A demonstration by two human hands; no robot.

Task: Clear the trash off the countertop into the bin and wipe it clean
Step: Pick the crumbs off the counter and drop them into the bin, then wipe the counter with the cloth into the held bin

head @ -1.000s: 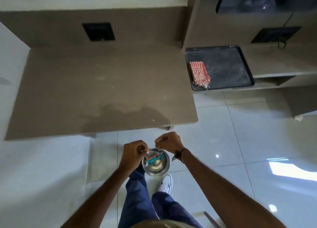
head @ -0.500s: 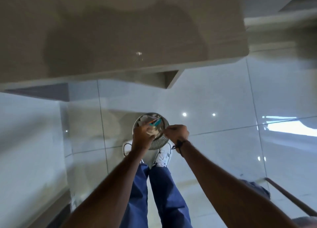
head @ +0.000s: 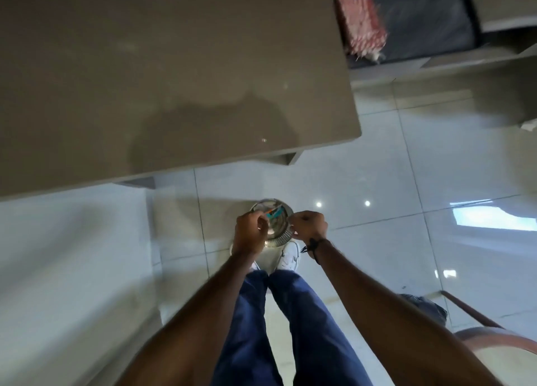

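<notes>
The bin (head: 271,226), a small round metal one, stands on the floor (head: 406,182) just in front of the person's white shoes (head: 287,258), with scraps of trash (head: 273,211), one teal and orange, lying inside it. Over the last second the view has tipped down from the counter (head: 174,80) to the bin and back up a little, while both hands have stayed at its rim. The counter's visible part now shows no litter, so I judge the clearing nearly done and the wiping still ahead; the red striped cloth (head: 361,28) lies on a dark tray (head: 430,22) to the right. The left hand (head: 250,234) hangs over the bin's left edge, fingers curled downward, perhaps pinching a scrap. The right hand (head: 308,226) is fisted at the right rim; whether either hand holds anything I cannot tell.
</notes>
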